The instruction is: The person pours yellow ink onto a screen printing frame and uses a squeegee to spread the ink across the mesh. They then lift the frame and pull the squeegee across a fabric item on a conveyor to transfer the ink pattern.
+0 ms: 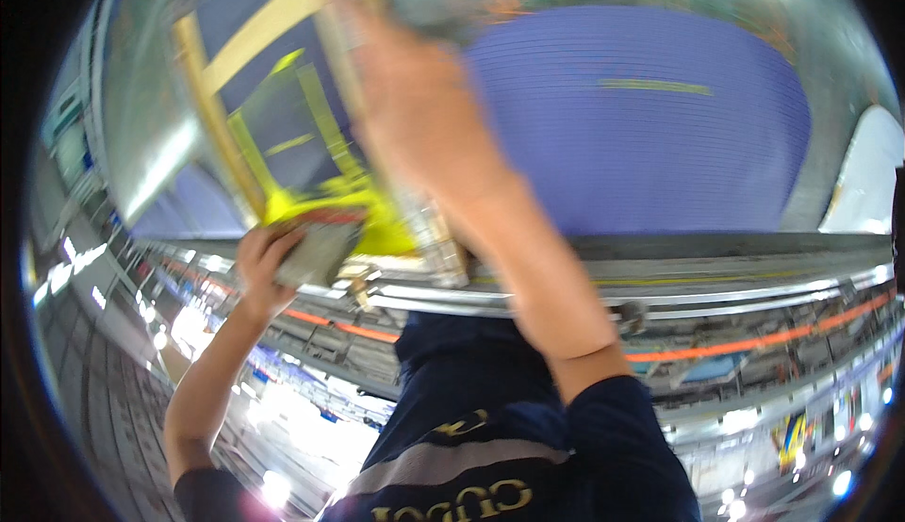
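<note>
Flat grey block [320, 251], left hand [266, 263] gripping.

My bare left hand [267, 260] was raised on a bent, bare arm, elbow low and out to the side, the fingers curled over and the thumb tucked beneath in a grip. My bare right hand [424, 117] reached higher and further forward on a nearly straight forearm coming out of a short navy sleeve. It was too blurred to read its fingers.

A yellow, perhaps label-like patch [655, 86] on blue.
</note>
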Available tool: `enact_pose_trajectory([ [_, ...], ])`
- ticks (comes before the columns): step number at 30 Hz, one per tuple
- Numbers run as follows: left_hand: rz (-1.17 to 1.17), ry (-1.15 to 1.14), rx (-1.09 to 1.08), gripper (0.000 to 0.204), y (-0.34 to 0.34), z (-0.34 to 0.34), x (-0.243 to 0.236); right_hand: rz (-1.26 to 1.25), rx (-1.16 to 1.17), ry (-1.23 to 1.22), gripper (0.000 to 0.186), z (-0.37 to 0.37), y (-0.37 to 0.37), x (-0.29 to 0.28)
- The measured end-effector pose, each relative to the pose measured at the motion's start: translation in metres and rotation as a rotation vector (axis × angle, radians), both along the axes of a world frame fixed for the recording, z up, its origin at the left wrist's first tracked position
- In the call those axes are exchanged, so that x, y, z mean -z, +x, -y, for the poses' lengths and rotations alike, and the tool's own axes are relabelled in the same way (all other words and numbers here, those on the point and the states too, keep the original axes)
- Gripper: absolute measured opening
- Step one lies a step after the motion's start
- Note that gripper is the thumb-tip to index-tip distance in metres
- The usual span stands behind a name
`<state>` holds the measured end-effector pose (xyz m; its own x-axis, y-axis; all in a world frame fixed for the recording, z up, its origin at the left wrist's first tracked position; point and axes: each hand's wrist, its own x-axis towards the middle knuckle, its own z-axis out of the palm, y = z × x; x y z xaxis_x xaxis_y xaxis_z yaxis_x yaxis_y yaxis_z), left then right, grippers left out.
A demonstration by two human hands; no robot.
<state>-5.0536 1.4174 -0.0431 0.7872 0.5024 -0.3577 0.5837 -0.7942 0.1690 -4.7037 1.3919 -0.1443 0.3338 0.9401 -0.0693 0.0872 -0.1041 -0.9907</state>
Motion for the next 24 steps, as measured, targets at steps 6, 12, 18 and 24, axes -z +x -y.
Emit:
enact_pose_trajectory([
  [6, 0.022, 0.033, -0.083, 0.056, 0.016, 0.021, -0.012, -0.34, -0.076, -0.195, 0.038, 0.001, 0.008, -0.014],
  [12, 0.223, 0.017, -0.07, 0.06, -0.019, 0.033, -0.015, -0.182, 0.172, -0.173, 0.03, -0.018, -0.008, -0.002],
  [18, 0.079, -0.154, -0.333, 0.054, -0.022, -0.008, -0.052, 0.27, 0.473, -0.142, 0.023, -0.029, -0.021, -0.002],
  [24, 0.33, -0.097, -0.37, 0.06, -0.043, 0.009, -0.034, 0.447, 0.463, -0.046, 0.022, -0.026, -0.033, -0.01],
])
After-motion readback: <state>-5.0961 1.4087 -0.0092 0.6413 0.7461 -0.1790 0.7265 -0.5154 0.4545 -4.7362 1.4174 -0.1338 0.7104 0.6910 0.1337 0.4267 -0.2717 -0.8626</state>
